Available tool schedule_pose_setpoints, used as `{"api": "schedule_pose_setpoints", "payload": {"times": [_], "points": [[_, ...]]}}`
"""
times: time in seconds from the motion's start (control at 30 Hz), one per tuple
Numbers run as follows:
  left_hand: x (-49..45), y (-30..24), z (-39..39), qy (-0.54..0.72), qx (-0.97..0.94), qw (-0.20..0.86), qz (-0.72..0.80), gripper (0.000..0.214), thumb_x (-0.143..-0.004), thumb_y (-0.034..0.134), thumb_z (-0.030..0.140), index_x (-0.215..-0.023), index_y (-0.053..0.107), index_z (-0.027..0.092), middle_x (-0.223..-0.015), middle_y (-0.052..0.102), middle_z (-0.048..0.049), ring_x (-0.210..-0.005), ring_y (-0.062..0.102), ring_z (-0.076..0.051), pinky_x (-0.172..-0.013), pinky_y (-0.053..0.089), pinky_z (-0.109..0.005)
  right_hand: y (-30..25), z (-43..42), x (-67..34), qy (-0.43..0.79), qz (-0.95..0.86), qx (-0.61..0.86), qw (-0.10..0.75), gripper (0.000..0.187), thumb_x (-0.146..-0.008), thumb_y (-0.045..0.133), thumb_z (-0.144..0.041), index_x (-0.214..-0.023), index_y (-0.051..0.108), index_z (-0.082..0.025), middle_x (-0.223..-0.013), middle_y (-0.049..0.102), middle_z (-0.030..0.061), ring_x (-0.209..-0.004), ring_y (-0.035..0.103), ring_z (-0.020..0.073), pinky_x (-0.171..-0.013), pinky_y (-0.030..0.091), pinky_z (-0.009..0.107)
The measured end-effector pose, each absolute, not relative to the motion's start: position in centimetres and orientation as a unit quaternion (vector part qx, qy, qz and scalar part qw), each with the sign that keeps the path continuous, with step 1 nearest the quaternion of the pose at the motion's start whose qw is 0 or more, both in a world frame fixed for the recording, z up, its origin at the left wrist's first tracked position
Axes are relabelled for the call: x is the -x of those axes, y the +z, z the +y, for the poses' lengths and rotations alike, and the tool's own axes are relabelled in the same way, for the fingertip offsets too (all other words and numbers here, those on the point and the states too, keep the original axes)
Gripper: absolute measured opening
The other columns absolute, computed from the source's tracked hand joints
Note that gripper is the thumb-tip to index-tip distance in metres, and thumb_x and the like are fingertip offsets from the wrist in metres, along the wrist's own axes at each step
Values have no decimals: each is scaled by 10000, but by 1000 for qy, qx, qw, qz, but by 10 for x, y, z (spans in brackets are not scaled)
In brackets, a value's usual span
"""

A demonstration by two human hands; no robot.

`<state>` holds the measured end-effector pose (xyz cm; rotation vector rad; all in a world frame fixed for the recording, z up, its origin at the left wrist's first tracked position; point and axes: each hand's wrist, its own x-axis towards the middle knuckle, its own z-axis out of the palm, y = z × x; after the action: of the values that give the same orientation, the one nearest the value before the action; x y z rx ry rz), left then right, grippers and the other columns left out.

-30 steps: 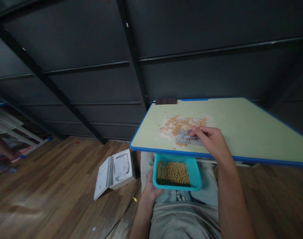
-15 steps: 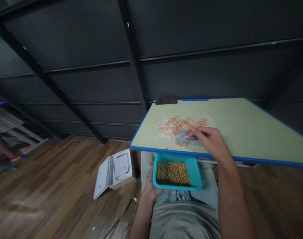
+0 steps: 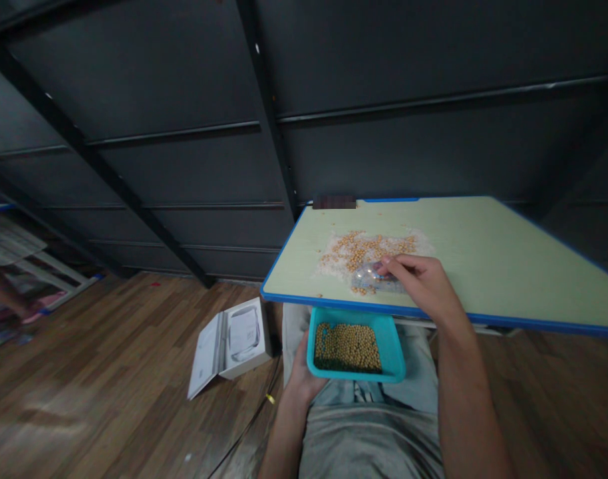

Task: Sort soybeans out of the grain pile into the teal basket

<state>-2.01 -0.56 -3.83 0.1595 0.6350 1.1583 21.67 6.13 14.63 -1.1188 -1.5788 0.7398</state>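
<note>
My left hand [image 3: 306, 369] is closed on the left side of a turquoise plastic basket [image 3: 392, 346], its fingers partly hidden beneath it. The basket rests over my lap below the table edge and holds a layer of soybeans [image 3: 351, 346]. Over the table, my right hand [image 3: 418, 276] is closed in a pinch on a clear, shiny plastic piece [image 3: 368, 273], whose exact kind is hard to make out. This plastic lies low at the near side of a spread of loose soybeans [image 3: 358, 249] mixed with white rice-like grains [image 3: 334, 267].
The pale green table [image 3: 513, 266] has a blue rim. A dark panelled wall [image 3: 184, 173] stands behind it. On the wooden floor to the left lie an open white box [image 3: 241, 339] and a black cable [image 3: 251, 422]. Another person's limb [image 3: 7, 293] shows at far left.
The clear plastic in my right hand has shifted slightly and now catches the light. One loose soybean near the table's front edge sits further left. My left hand and the basket stay put.
</note>
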Motion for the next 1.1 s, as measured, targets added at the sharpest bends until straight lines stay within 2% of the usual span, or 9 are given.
{"api": "schedule_pose_setpoints", "payload": {"times": [0.17, 0.4, 0.73, 1.1], "points": [[19, -36, -6, 540, -92, 784, 292, 361, -866, 688, 472, -1121, 712, 218, -1118, 812, -85, -1228, 673, -355, -1102, 505, -513, 149, 59, -215, 306, -669, 460, 498, 246, -920, 649, -360, -777, 809, -239, -870, 821, 54, -830, 743, 227, -780, 556, 378], [20, -39, -6, 538, -72, 787, 291, 416, -815, 753, 460, -1142, 713, 207, -1105, 816, -88, -1248, 660, -364, -1122, 493, -504, 149, 58, -215, 305, -671, 458, 498, 251, -922, 649, -368, -772, 803, -236, -862, 821, 52, -825, 744, 229, -774, 562, 377], [21, -39, -7, 540, -79, 788, 284, 339, -877, 690, 447, -1109, 720, 202, -1095, 817, -88, -1241, 667, -347, -1135, 479, -491, 145, 61, -217, 298, -680, 462, 485, 275, -941, 633, -386, -788, 799, -230, -860, 817, 50, -820, 734, 222, -755, 544, 370], [21, -41, -7, 535, -87, 789, 288, 399, -862, 703, 483, -1112, 729, 174, -1129, 807, -107, -1193, 694, -343, -1078, 530, -452, 148, 59, -216, 293, -679, 462, 489, 265, -933, 631, -356, -775, 797, -223, -847, 814, 53, -812, 735, 213, -760, 546, 360]]}}
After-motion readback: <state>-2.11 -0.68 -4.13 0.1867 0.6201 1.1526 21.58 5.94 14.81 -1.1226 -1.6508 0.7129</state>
